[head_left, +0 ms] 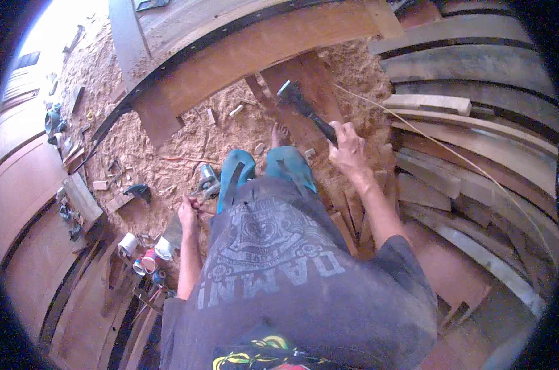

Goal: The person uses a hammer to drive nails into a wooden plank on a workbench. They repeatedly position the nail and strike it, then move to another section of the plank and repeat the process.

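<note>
In my right hand (348,148) is a black-handled tool (304,110) with a broad dark head and a pale bluish edge at its tip. Its exact kind is not clear. The fingers wrap around the handle, and the head points away and to the left, toward a curved wooden beam (255,52). My left hand (192,208) hangs low beside my left knee with its fingers curled together. Whatever it holds, if anything, is too small to make out. Close to that hand, a blue-grey power tool (208,179) lies on the shavings.
Wood shavings (150,148) cover the floor, with scattered offcuts. A brown board (304,80) lies under the beam by my foot. Several planks (471,68) are stacked on the right, with a thin cord (440,145) across them. White pots (163,248) and a red one (150,260) stand at lower left.
</note>
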Demonstrator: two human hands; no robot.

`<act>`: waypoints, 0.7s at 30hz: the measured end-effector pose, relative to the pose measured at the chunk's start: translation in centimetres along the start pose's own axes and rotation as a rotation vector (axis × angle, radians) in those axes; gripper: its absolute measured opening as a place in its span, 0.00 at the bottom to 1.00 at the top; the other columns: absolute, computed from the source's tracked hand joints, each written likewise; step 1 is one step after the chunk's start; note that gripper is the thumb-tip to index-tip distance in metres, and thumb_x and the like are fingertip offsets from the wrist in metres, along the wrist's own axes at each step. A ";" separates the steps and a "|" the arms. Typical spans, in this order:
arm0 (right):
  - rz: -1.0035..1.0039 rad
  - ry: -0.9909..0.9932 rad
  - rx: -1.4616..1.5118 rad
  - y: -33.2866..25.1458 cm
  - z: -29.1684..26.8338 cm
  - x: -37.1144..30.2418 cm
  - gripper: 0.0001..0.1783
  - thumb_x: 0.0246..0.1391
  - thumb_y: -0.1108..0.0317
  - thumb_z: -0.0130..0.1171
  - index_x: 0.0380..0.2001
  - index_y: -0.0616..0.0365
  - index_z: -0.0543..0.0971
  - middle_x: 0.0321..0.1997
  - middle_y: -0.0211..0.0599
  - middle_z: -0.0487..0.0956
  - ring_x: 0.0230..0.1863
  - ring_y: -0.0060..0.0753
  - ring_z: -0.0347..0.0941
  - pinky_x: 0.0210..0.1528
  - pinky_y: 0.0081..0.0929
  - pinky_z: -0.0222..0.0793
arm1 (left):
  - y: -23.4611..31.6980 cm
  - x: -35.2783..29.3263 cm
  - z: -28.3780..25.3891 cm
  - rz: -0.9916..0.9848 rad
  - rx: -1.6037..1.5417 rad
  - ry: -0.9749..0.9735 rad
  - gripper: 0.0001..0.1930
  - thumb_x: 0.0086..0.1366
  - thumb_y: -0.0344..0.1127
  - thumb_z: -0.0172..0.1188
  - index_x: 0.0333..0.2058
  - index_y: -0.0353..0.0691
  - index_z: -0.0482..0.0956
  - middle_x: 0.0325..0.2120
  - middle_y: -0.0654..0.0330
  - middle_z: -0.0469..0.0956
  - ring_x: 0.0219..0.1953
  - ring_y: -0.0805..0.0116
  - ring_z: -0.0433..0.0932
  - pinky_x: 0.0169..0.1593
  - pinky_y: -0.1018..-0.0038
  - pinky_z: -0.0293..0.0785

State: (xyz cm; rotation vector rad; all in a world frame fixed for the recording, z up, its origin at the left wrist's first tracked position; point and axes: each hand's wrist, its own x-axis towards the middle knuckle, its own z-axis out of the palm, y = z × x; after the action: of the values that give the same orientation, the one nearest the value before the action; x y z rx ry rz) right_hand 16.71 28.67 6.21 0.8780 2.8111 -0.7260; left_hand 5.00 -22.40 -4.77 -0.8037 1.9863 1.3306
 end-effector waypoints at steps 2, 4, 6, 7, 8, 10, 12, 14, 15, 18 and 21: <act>-0.023 -0.059 -0.046 1.9 -1.9 -1.9 0.25 0.53 0.67 0.65 0.55 0.47 0.74 0.44 0.49 0.77 0.45 0.62 0.77 0.47 0.53 0.74 | 2.1 0.1 0.4 0.011 0.045 -0.023 0.34 0.73 0.65 0.47 0.41 0.33 0.80 0.26 0.60 0.78 0.30 0.68 0.80 0.33 0.72 0.76; 0.070 -0.257 -0.139 2.2 -5.8 -3.6 0.30 0.52 0.65 0.66 0.60 0.46 0.73 0.44 0.54 0.82 0.48 0.61 0.78 0.50 0.51 0.74 | 2.4 0.2 0.0 0.042 0.045 -0.074 0.33 0.74 0.64 0.47 0.41 0.33 0.80 0.30 0.57 0.81 0.31 0.68 0.81 0.33 0.71 0.76; 0.233 -0.330 -0.148 3.2 -8.7 -6.7 0.30 0.52 0.62 0.66 0.61 0.48 0.76 0.47 0.53 0.83 0.49 0.61 0.78 0.52 0.49 0.74 | 1.5 0.9 0.5 -0.044 0.030 -0.091 0.32 0.74 0.63 0.47 0.41 0.33 0.80 0.32 0.56 0.82 0.33 0.67 0.81 0.34 0.70 0.78; 0.224 -0.197 -0.054 3.7 -8.9 -8.9 0.28 0.52 0.61 0.67 0.57 0.53 0.78 0.48 0.51 0.83 0.50 0.58 0.79 0.53 0.47 0.74 | 1.4 1.7 -0.2 -0.075 0.009 -0.063 0.31 0.75 0.62 0.47 0.41 0.33 0.80 0.33 0.56 0.82 0.34 0.67 0.82 0.34 0.69 0.78; 0.268 -0.179 -0.026 6.4 -8.1 -11.0 0.36 0.49 0.60 0.68 0.63 0.54 0.74 0.51 0.51 0.83 0.51 0.55 0.80 0.55 0.45 0.75 | 0.4 2.3 -1.1 -0.007 0.049 -0.048 0.27 0.74 0.58 0.49 0.41 0.35 0.81 0.34 0.56 0.82 0.34 0.66 0.82 0.35 0.68 0.80; 0.363 -0.172 0.330 4.7 -8.5 -13.6 0.32 0.49 0.69 0.67 0.60 0.60 0.74 0.45 0.39 0.82 0.45 0.41 0.79 0.55 0.39 0.73 | -3.6 4.2 -3.5 0.012 0.015 -0.064 0.22 0.75 0.51 0.51 0.44 0.36 0.80 0.35 0.55 0.82 0.37 0.65 0.83 0.37 0.65 0.84; 0.542 -0.045 0.474 0.2 -7.9 -15.0 0.29 0.48 0.69 0.72 0.54 0.62 0.76 0.37 0.31 0.79 0.33 0.31 0.76 0.38 0.30 0.76 | -6.8 4.6 -6.0 -0.041 -0.090 -0.074 0.19 0.75 0.46 0.50 0.46 0.34 0.80 0.38 0.54 0.82 0.41 0.63 0.83 0.39 0.63 0.85; 0.470 0.120 0.699 -0.3 -4.6 -15.5 0.26 0.52 0.70 0.71 0.54 0.58 0.75 0.34 0.29 0.78 0.26 0.24 0.73 0.22 0.22 0.68 | -8.2 4.7 -7.5 -0.085 -0.133 -0.025 0.18 0.75 0.41 0.47 0.46 0.34 0.82 0.41 0.53 0.83 0.42 0.61 0.83 0.40 0.62 0.85; 0.507 0.183 0.843 -4.5 -3.3 -14.6 0.26 0.53 0.71 0.70 0.54 0.58 0.74 0.33 0.29 0.78 0.25 0.24 0.72 0.20 0.21 0.66 | -11.1 6.2 -9.8 0.016 0.032 -0.069 0.18 0.75 0.41 0.47 0.47 0.34 0.81 0.41 0.53 0.83 0.42 0.61 0.83 0.41 0.60 0.86; 0.465 0.229 0.981 -13.3 -1.0 -10.8 0.27 0.54 0.74 0.69 0.57 0.58 0.73 0.31 0.30 0.79 0.23 0.20 0.72 0.18 0.19 0.62 | -13.9 7.0 -13.5 -0.027 0.007 -0.120 0.17 0.75 0.38 0.47 0.51 0.35 0.80 0.45 0.50 0.82 0.43 0.57 0.83 0.41 0.56 0.87; 0.368 0.219 1.010 -20.1 0.6 -6.6 0.25 0.53 0.72 0.70 0.55 0.59 0.75 0.33 0.32 0.81 0.22 0.20 0.71 0.18 0.19 0.59 | -14.5 6.6 -18.0 -0.103 -0.164 -0.048 0.17 0.75 0.38 0.47 0.53 0.36 0.80 0.46 0.49 0.82 0.43 0.55 0.83 0.41 0.57 0.87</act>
State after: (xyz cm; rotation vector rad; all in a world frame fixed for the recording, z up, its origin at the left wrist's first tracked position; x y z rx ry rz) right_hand 10.83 10.60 15.53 1.5962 2.1895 -2.1152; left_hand 9.13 -44.79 -12.42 -0.9278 1.7911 1.4513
